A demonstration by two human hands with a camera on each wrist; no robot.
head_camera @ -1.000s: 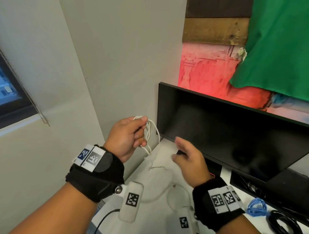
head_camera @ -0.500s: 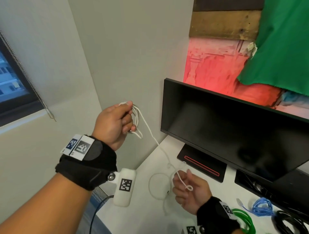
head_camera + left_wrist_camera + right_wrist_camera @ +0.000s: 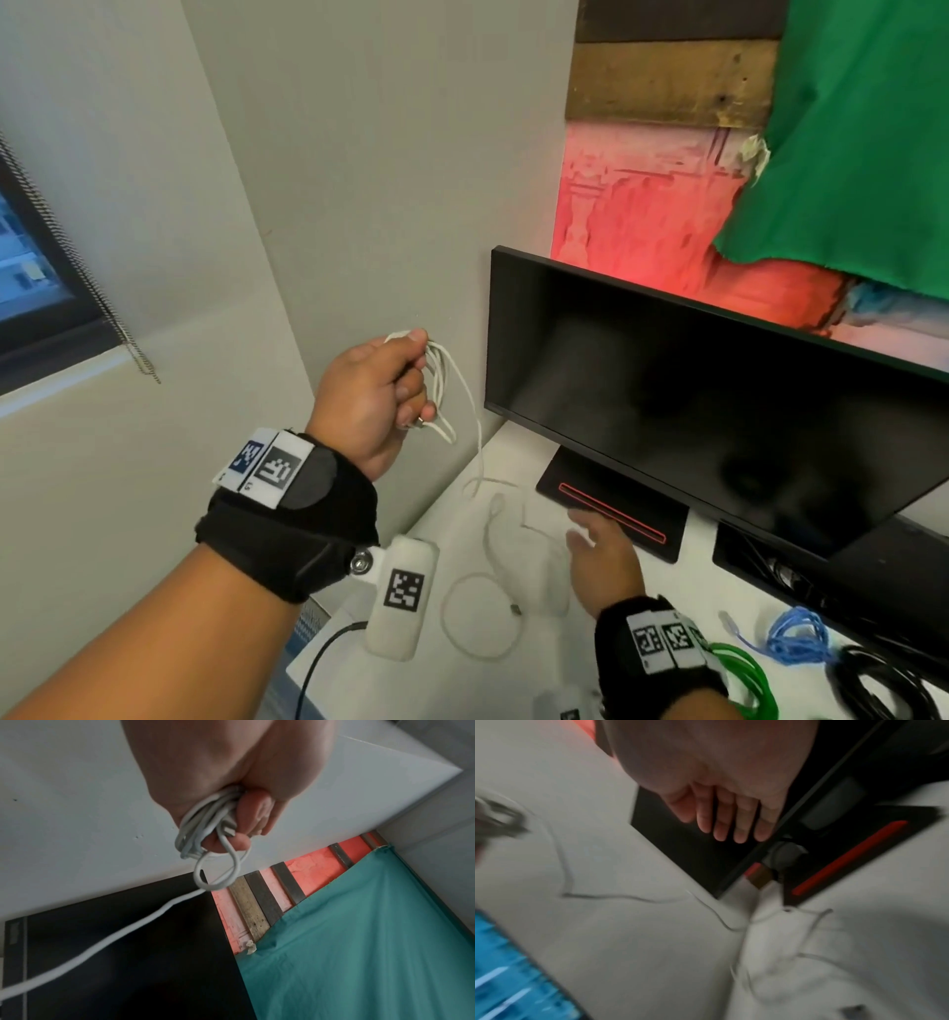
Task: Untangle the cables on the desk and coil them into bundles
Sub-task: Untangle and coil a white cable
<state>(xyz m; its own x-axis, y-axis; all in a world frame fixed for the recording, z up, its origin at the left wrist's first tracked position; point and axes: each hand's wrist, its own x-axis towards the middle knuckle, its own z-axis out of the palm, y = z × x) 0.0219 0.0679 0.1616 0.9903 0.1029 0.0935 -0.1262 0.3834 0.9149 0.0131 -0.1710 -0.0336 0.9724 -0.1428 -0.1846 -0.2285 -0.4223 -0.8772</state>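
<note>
My left hand (image 3: 398,388) is raised beside the wall and grips several loops of a thin white cable (image 3: 441,390); the left wrist view shows the coil (image 3: 205,833) bunched in the curled fingers with a plug end among them. The cable's free length drops to the white desk (image 3: 359,637) and lies there in loose curls (image 3: 480,616), ending in a small plug (image 3: 515,610). My right hand (image 3: 595,545) hovers low over the desk by the monitor base (image 3: 611,514), fingers (image 3: 739,821) straight and holding nothing.
A black monitor (image 3: 719,411) stands close on the right. At the lower right lie a green cable (image 3: 744,673), a blue coiled cable (image 3: 796,634) and black cables (image 3: 883,683). The wall is right behind my left hand; a window (image 3: 31,267) is at far left.
My right hand has let go of the cable loop it held and moved up toward the monitor base with fingers straightened. My left hand still holds the coil.
</note>
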